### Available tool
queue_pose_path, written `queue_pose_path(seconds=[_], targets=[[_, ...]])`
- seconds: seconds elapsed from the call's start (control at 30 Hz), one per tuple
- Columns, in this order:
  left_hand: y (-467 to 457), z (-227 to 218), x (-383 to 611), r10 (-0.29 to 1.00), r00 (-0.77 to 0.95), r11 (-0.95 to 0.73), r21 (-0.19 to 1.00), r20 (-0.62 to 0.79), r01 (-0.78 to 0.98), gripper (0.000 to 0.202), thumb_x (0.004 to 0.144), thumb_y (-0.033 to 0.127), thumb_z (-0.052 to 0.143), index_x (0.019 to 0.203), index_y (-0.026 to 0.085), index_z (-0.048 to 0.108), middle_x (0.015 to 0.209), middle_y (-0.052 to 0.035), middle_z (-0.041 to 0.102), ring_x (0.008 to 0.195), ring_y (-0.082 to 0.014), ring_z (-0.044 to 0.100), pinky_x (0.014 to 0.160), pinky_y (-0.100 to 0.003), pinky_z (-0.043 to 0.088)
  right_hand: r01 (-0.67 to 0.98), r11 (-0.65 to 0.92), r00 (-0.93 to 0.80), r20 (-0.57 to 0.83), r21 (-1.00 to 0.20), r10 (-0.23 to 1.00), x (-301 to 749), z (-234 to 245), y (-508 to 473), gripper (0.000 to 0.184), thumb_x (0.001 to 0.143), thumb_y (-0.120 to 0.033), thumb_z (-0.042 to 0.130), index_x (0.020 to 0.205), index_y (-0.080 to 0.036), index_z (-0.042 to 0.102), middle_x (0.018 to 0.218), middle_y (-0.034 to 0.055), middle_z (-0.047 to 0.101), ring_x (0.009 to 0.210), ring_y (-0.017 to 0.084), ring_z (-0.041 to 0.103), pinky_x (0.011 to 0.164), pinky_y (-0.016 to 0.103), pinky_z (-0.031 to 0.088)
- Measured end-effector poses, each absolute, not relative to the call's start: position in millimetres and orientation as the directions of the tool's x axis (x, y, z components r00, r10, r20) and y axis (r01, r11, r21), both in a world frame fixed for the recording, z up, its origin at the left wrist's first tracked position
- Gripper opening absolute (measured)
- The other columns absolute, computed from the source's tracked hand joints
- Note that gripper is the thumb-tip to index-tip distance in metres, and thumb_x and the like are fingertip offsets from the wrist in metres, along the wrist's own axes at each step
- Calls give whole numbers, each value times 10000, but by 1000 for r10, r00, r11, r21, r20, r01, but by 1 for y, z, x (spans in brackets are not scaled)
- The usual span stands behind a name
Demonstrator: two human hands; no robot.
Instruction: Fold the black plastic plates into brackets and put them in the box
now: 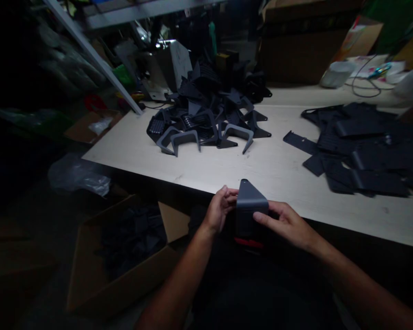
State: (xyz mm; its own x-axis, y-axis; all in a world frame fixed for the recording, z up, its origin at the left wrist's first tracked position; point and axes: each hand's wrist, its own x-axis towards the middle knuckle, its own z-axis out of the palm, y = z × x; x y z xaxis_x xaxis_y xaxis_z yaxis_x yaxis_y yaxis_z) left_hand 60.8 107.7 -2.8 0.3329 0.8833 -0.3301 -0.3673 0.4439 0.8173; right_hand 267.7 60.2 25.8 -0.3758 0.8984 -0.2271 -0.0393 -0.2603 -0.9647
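Observation:
A dark grey plastic bracket (250, 195) with a pointed end and a small hole at its tip is held up at the front edge of the table. My right hand (285, 223) grips its right side, thumb laid on the near face and fingers behind. At its left side is my left hand (222, 208), fingers curled against or just behind the edge; their tips are partly hidden. Something red (248, 242) shows just under the bracket, too dark to name. Ahead on the table, a heap of similar bent brackets (203, 114) is piled up.
Flat dark plastic parts (361, 146) lie stacked on the right of the table (261, 165). A cardboard box (124, 279) of dark pieces stands open below on the left. A metal post (96, 57) rises at the table's left end; a large carton (306, 46) stands behind.

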Motion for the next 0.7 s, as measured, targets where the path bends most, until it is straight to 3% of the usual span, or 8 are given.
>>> queue_pose_path(seconds=[0.07,0.13,0.2,0.33,0.57,0.7], targets=[[111,-3,77,812,454,567,679,-366,-467,502,886,616,582,976,149,743,890,-143,794,877,-299,754,855,-387,550,-7,-200,-384,-182,-980,905,262,22,59,398,950,-525,730,1198,-219,785,1156,73,767,1091,269,703,954,364,562],[112,0,92,802,479,586,621,-355,-521,367,848,508,633,957,164,702,878,-138,800,843,-298,761,854,-403,563,-26,-179,-324,-161,-983,932,253,17,56,413,958,-549,706,1172,-205,785,1122,74,760,1023,259,703,893,343,565],[109,6,101,845,406,532,631,-348,-564,258,828,427,647,931,191,660,861,-113,803,800,-284,759,833,-402,573,-59,-159,-221,-143,-985,965,245,13,52,432,963,-572,684,1144,-191,778,1053,68,758,931,246,697,833,331,561],[102,12,103,896,297,444,670,-331,-595,264,832,455,651,917,206,632,848,-106,801,748,-284,748,776,-409,585,-50,-61,-99,-56,-997,993,234,14,48,420,960,-570,682,1083,-179,774,996,62,749,901,247,676,828,329,545],[99,13,88,915,178,390,675,-363,-626,261,803,448,692,885,204,648,831,-101,794,797,-296,755,801,-401,577,10,-104,-209,-104,-994,972,228,19,58,389,908,-572,742,996,-194,776,974,57,748,875,244,675,798,331,554],[95,15,85,942,146,323,709,-300,-627,238,845,419,653,900,187,654,836,-119,802,828,-304,755,801,-385,561,15,-111,-195,-112,-994,974,219,13,56,462,827,-510,847,1166,-215,743,1062,55,754,930,254,685,836,344,571]])
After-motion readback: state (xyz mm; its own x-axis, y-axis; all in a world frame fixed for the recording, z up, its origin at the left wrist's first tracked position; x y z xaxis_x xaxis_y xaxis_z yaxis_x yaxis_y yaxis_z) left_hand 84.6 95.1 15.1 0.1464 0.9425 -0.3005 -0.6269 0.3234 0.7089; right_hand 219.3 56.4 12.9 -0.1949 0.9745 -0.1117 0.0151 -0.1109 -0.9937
